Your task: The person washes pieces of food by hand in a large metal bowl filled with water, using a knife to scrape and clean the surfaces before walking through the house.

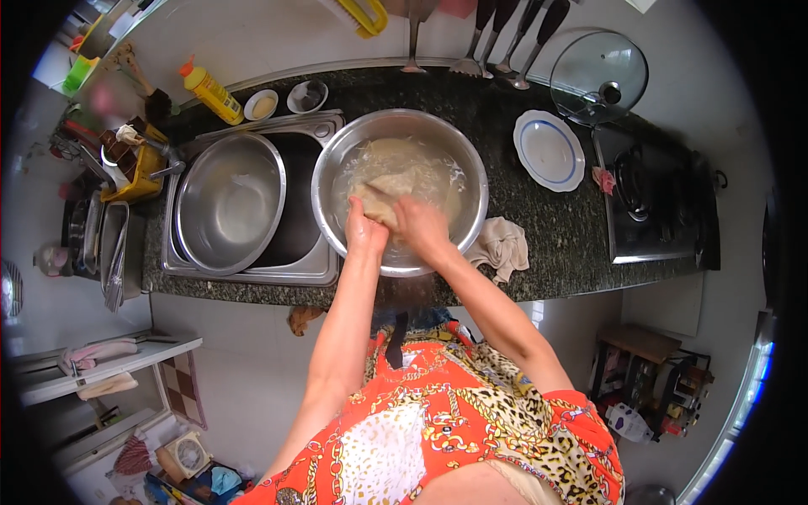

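A large steel basin (478, 161) on the counter holds cloudy water. Inside it my left hand (366, 230) grips a pale, soft, folded piece (379, 205), whose exact kind I cannot tell. My right hand (420, 224) is on the right side of the same piece; its fingertips are partly hidden. More pale pieces (392, 148) lie in the water at the far side of the basin. A crumpled beige cloth (503, 247) sits on the counter just right of the basin.
Left of the basin, a second steel bowl (231, 203) rests tilted over the sink (303, 273). Behind stand a yellow bottle (213, 95) and two small bowls (261, 105). To the right are a white plate (549, 151), a glass lid (596, 76) and a gas stove (656, 202). Utensils (467, 63) hang behind.
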Available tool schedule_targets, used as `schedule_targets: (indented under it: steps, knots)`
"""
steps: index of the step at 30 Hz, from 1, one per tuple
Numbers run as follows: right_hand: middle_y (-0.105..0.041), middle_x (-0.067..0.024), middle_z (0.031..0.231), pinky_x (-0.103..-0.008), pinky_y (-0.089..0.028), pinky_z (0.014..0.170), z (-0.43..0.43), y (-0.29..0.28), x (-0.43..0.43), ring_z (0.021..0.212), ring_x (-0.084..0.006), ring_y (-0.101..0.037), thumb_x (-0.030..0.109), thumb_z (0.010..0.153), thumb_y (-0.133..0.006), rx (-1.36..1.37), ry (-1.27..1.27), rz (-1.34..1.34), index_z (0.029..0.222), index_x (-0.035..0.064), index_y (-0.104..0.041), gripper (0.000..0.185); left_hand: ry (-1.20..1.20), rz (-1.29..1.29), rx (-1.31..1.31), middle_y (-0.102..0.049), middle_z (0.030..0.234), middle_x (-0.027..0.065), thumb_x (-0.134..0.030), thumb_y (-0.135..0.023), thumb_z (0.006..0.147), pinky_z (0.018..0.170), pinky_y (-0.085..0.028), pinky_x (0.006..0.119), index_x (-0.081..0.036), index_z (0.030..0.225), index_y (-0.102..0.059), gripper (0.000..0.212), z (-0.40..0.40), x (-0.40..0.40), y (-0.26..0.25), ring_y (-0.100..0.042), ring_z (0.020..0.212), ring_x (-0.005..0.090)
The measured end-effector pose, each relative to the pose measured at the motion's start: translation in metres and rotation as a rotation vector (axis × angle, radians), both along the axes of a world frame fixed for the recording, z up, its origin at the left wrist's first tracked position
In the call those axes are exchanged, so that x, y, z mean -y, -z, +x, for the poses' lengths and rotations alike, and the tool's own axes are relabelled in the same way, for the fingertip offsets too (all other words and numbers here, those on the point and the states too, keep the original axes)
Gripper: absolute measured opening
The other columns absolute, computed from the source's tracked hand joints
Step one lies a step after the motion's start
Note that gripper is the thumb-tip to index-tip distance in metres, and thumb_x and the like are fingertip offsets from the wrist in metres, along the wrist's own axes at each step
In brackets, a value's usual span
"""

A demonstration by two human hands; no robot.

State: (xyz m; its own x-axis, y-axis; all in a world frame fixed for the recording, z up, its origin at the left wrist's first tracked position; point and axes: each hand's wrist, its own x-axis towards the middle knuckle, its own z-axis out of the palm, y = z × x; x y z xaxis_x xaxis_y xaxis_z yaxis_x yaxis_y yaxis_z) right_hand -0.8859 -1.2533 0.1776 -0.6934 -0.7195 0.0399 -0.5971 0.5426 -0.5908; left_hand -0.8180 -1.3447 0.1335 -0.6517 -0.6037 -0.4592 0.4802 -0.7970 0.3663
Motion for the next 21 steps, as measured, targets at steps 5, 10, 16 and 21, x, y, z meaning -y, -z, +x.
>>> schedule_targets:
  steps: [5,10,16,21]
  knots:
    - [-0.057,-0.0212,0.075,-0.0478,-0.041,0.064,-0.031,0.020,0.011,0.073,-0.0393,-0.053,0.030,0.083,-0.040,0.087,0.096,0.119,0.081,0.0049,-0.052,0.028,0.040,0.007,0.054,-0.037,0.124,0.0126,-0.039,-0.025,0.089,0.095,-0.030,0.042,-0.003,0.124,-0.029,0.050,0.001,-0.004,-0.009,-0.038,0.113,0.0276]
    - [-0.056,-0.0237,0.084,-0.0445,-0.041,0.071,-0.026,0.019,0.032,0.081,-0.0385,-0.053,0.037,0.083,-0.040,0.233,0.028,-0.098,0.097,0.0021,-0.050,0.039,-0.105,0.144,-0.042,-0.038,0.123,0.0109,-0.038,-0.029,0.088,0.094,-0.031,0.044,-0.007,0.124,-0.029,0.048,0.005,0.010,0.024,-0.038,0.112,0.0275]
    - [-0.055,-0.0098,0.085,-0.0261,-0.044,0.060,-0.040,0.045,0.032,0.074,-0.0156,-0.052,0.013,0.077,-0.053,0.635,-0.048,-0.506,0.097,-0.0036,-0.048,0.026,-0.034,0.337,0.218,-0.058,0.092,0.0071,-0.042,-0.044,0.081,0.071,-0.045,0.036,-0.008,0.099,-0.053,0.040,-0.045,-0.006,0.036,-0.055,0.081,0.0202]
    - [-0.051,-0.0075,0.075,-0.0275,-0.040,0.058,-0.056,0.076,0.034,0.066,-0.0149,-0.046,0.015,0.076,-0.053,0.357,-0.282,-0.405,0.087,-0.0019,-0.047,0.021,-0.113,0.287,0.162,-0.058,0.088,0.0066,-0.045,-0.046,0.079,0.064,-0.045,0.034,-0.009,0.097,-0.054,0.041,-0.028,0.000,0.032,-0.056,0.075,0.0196]
